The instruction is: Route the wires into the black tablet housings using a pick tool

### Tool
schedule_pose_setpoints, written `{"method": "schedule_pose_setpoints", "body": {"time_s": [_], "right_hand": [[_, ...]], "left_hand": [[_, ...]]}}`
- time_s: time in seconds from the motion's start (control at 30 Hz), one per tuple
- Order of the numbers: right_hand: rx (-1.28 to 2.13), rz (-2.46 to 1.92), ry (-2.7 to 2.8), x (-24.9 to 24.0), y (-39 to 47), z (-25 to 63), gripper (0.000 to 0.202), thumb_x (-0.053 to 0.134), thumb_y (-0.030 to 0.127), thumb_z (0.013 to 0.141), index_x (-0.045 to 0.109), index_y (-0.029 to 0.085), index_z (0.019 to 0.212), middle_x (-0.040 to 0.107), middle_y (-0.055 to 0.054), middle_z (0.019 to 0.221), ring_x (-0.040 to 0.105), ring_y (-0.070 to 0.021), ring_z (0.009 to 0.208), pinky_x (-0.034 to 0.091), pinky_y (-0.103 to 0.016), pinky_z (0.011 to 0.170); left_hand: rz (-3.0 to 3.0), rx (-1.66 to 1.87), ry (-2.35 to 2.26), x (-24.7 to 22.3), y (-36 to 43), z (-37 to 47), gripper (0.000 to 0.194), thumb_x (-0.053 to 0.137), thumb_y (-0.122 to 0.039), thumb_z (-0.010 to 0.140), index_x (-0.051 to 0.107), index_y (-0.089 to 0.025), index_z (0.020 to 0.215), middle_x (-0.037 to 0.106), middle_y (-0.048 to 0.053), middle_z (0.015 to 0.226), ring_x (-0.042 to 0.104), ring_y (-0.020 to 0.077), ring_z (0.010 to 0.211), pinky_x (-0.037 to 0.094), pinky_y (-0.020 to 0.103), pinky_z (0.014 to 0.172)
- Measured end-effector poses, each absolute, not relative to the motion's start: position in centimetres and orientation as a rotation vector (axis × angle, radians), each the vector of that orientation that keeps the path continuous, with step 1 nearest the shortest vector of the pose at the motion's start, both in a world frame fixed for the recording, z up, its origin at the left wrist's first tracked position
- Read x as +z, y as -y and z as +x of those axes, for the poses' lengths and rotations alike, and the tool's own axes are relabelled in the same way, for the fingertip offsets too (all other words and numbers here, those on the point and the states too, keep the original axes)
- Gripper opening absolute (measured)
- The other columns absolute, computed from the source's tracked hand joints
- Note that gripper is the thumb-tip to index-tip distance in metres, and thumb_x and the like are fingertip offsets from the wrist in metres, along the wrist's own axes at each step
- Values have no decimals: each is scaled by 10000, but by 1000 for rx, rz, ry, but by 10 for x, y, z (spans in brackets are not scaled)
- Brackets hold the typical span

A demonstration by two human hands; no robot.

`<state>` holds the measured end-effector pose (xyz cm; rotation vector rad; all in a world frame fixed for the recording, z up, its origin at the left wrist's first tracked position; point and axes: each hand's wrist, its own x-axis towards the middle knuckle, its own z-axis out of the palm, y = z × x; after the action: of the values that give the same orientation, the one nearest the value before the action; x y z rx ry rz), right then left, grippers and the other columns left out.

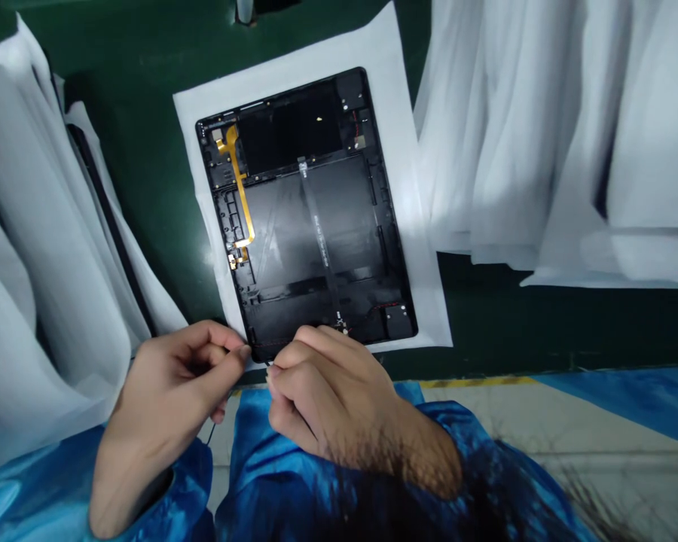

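Observation:
A black tablet back housing (276,226) lies inside up on a white sheet (429,301). An orange flex cable (242,196) runs down its left side, and a dark ribbon cable (319,226) crosses its middle. My left hand (172,388) is pinched closed at the lower left corner; what lies between thumb and finger is hidden. Just right of it, my right hand (331,395) pinches at the bottom edge, a small dark bit showing by its fingertips. Its knuckles cover part of that edge. A thin dark cord (211,433) hangs below my left hand.
White wrapped sheets (39,226) stand at the left, with black edges showing between them. More white sheets (542,135) are bunched at the right. The green table (147,203) ends close to me at a yellow-striped edge (474,382).

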<state>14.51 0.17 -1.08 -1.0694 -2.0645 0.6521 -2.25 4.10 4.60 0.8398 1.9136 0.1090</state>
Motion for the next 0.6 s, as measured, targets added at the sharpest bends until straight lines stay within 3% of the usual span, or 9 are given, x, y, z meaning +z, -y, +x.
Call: {"method": "schedule_pose_setpoints", "body": {"time_s": [0.37,0.6], "right_hand": [[580,-1069,2110,-11,-3,145,269,536,163,967,549,177,699,508,-1,664,377,-148,635,354,-319,579],[641,-1063,2078,-8,-1,147,254,509,130,966,549,180,720,563,-11,687,410,-144,642,376,-312,587]], "left_hand": [[871,117,-1780,47,-42,-20,215,616,-411,552,582,-214,629,492,-95,396,467,92,331,352,183,372],[863,94,-1706,48,-43,-27,353,653,-522,593,615,-185,691,469,-94,416,458,88,316,342,192,371]]}}
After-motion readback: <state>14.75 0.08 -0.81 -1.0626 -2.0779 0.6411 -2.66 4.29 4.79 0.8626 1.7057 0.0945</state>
